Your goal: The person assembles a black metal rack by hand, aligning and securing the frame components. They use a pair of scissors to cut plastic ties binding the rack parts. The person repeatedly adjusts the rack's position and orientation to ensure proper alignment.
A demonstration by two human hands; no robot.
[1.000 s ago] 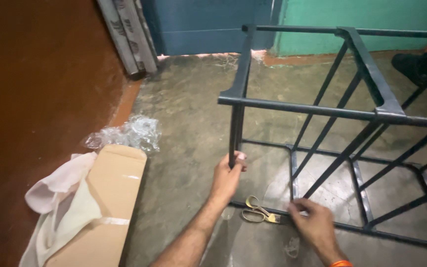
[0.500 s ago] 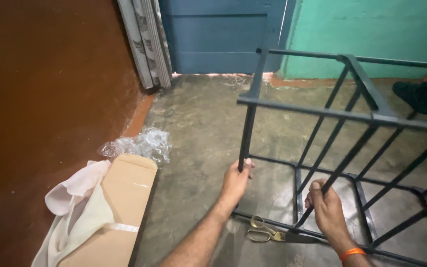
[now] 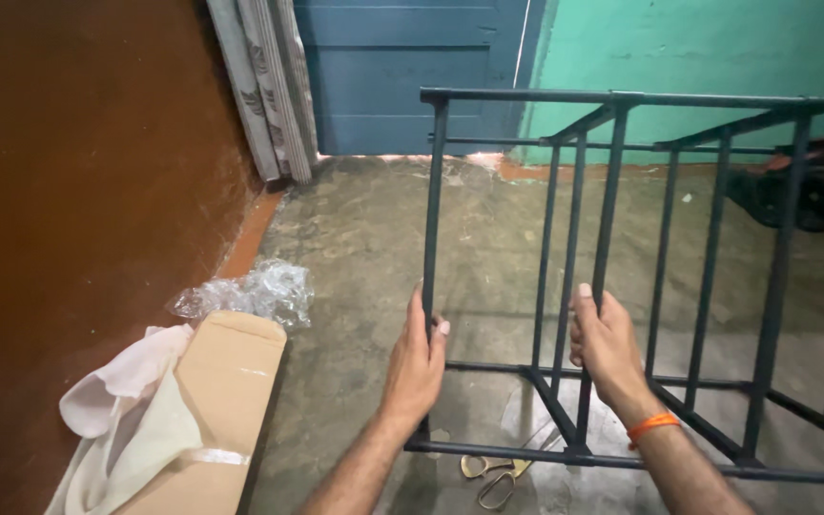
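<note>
A dark grey metal frame (image 3: 612, 97) made of thin bars stands tilted on the concrete floor in front of me. My left hand (image 3: 417, 358) is wrapped around its left corner post, low down. My right hand (image 3: 605, 339), with an orange band on the wrist, grips one of the inner upright bars. Gold-handled scissors (image 3: 493, 474) lie on the floor just below the frame's bottom bar, between my forearms.
A flat cardboard box (image 3: 216, 401) with white foam wrap (image 3: 126, 420) lies at the left, with crumpled clear plastic (image 3: 250, 291) beyond it. A brown wall (image 3: 78, 191) runs along the left. A blue door (image 3: 412, 67), leaning panels (image 3: 264, 86) and a green wall (image 3: 698, 48) are behind.
The frame has been tipped up from lying low to nearly upright. My right hand left the floor near the scissors and took hold of an inner bar.
</note>
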